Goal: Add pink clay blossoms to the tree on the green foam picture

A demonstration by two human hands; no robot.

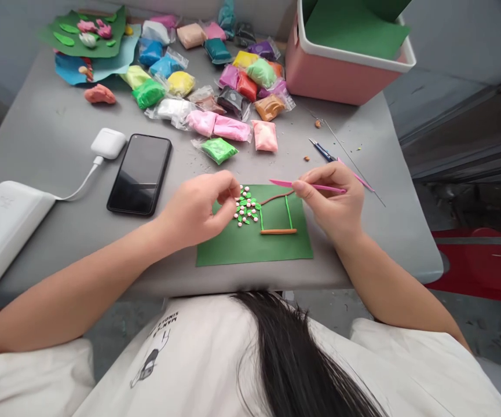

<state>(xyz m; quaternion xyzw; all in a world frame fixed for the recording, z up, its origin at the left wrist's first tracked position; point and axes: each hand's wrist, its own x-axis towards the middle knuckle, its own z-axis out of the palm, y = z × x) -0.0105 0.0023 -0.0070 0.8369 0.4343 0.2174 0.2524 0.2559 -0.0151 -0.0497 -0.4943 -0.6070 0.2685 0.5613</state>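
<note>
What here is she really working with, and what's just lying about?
In use: green card, clay dots and leaves, pink tool in right hand, left hand at the dots.
Lying about: phone, earbud case, clay packets, pink box, scissors.

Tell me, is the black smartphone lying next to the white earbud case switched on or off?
Off, as far as it shows: the black smartphone lies flat, face up on the grey table, its screen dark and showing only a faint reflection.
</note>
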